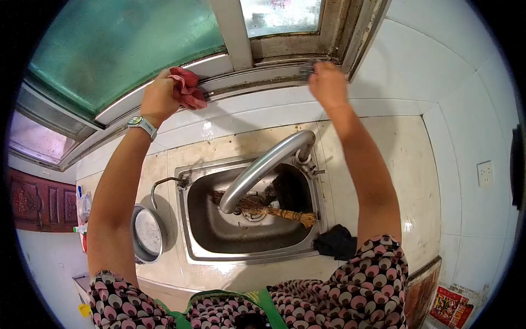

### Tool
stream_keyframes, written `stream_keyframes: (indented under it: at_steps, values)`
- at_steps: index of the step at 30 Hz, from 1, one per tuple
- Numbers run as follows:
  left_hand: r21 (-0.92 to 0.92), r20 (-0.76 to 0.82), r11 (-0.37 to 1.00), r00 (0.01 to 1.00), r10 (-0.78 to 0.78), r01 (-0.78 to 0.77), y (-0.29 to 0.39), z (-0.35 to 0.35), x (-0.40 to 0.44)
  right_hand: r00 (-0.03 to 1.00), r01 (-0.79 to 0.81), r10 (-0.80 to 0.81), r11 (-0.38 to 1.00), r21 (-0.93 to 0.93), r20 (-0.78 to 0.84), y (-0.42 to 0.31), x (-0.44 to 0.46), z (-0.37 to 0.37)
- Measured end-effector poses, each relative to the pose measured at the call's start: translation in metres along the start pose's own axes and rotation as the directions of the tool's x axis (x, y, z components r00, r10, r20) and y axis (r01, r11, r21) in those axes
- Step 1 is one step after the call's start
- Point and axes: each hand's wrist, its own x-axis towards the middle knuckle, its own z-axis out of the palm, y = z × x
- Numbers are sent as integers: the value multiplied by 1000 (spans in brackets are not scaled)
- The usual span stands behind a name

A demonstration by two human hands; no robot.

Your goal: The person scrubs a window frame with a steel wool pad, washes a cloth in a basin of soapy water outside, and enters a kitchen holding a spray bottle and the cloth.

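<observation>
My left hand (160, 97) is closed round a crumpled red cloth (189, 89), held against the window sill below the green glass pane. At the right end of the window track (246, 80), my right hand (329, 86) has its fingers bent together on a small dark, blurred thing (311, 68) that looks like a scrubber, close to the frame corner. Dirt marks the track between the two hands. Below them, a curved metal faucet (268, 164) reaches over the sink.
A steel sink (246, 255) holds a straw brush (290, 215) and a dark object (287, 189). A metal pot (148, 233) stands left of it, under a thin bent spout (159, 183). A black cloth (336, 242) lies at the right. The wall has a socket (485, 173).
</observation>
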Motion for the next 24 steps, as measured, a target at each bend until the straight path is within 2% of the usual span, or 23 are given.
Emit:
stream_keyframes:
  at_steps: [1,2,4,5,7,10,15,17,19,20,24]
  values:
    - [2,4,1000,1000,6,-6,2,0,0,994,65,-65,998,4,93,-13,0,3]
    - [2,-16,1000,1000,-2,2,4,0,0,994,55,-54,999,2,93,-22,-1,6]
    - [-5,-43,1000,999,-4,3,9,0,-1,956,254,-257,967,38,144,-26,2,7]
    - [-15,-44,1000,999,-9,8,9,0,-1,957,252,-254,967,30,141,-21,3,1]
    - [-19,-46,1000,999,-6,5,11,-4,1,970,182,-162,978,-100,181,-14,4,-9]
    - [-36,-34,998,998,47,-48,9,-3,-1,996,-48,66,972,-230,68,40,-2,-21]
    - [-51,-52,999,999,-1,-1,-2,7,-1,999,-36,37,981,-192,1,23,-4,-17]
    - [-2,-22,1000,1000,-21,21,-1,4,0,986,157,-148,982,-105,82,-4,-1,-8]
    - [41,23,999,999,-25,24,3,1,0,978,182,-171,979,-90,117,-17,0,1]
    - [22,-5,999,1000,-27,27,6,0,-2,967,219,-206,972,-79,146,-18,2,0]
    - [-51,-30,999,1000,11,-12,6,-1,-1,977,185,-174,979,-88,121,2,0,-6]
